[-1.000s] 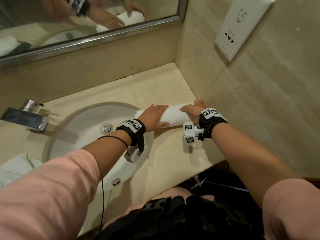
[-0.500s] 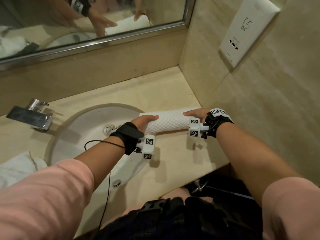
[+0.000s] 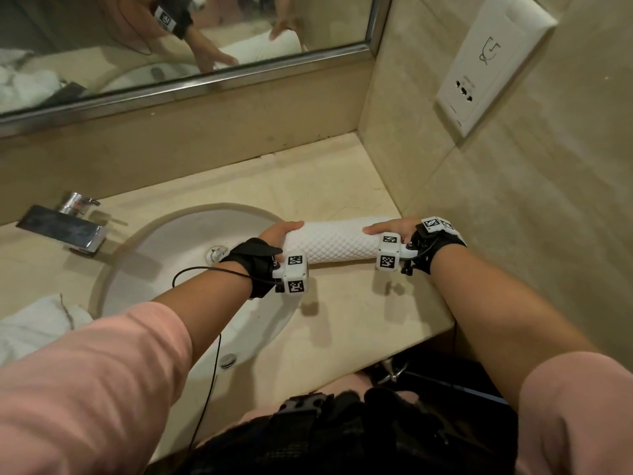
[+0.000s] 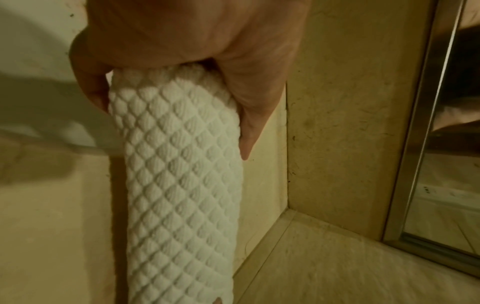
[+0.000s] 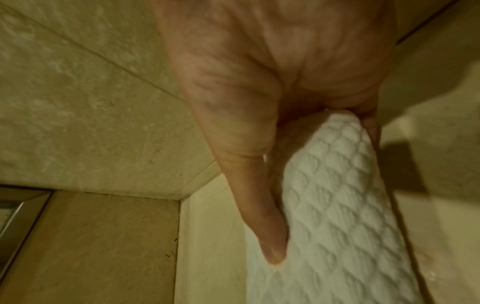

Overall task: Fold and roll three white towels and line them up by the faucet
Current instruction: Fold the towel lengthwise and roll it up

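Both arms reach forward over the desk (image 3: 342, 323), forearms bare, pink sleeves pushed up. Left hand (image 3: 279, 234) grips the left end of the rolled towel (image 3: 332, 243), fingers over the top and thumb curled on the near side; left wrist view shows the end cupped in the palm. Right hand (image 3: 394, 228) grips the right end, index finger laid straight along the roll, the rest curled round the tip. Towel: white, diamond-quilted, tight cylinder, held level just right of the sink (image 3: 137, 269), near the corner of the side wall (image 3: 513, 234); cannot tell whether it touches the desk. Faucet (image 3: 65, 226) stands at the far left, well apart from the roll, with the sink between. Loose white towels (image 3: 30, 330) lie crumpled left of the sink. Mirror (image 3: 171, 46) above the backsplash reflects hands and roll. Socket plate (image 3: 489, 60) on the side wall.
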A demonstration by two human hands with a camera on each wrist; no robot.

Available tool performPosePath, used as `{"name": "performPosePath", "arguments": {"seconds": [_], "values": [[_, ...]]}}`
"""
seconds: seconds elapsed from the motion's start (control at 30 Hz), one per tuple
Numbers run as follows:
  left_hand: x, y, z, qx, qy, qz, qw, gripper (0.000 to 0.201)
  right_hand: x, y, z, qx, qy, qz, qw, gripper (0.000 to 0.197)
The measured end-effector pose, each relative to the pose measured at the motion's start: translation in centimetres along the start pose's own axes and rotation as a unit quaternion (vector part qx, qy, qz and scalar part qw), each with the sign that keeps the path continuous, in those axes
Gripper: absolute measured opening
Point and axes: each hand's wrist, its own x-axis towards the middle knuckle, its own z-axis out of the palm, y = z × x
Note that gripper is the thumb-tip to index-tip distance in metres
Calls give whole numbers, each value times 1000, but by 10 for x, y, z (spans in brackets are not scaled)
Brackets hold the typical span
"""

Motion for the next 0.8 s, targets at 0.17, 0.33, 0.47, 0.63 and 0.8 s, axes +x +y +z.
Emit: {"name": "performPosePath", "arguments": {"seconds": [0.17,0.33,0.47,0.63,0.8], "values": [[-3,-8,-1,-22,2,17,1000,27,-23,-1,4,15,-32,4,999,95],[-12,-21,-12,-44,2,50,998,26,-95,-9,20,26,-67,-20,997,87],[-32,-25,-23,-71,37,100,992,28,-133,-15,35,28,-103,-55,993,37],[-71,-44,-65,-155,132,174,963,88,-148,-24,71,68,-179,-124,974,35],[-122,-78,-129,-204,225,223,926,86,-167,-40,137,65,-272,-175,944,36]]}}
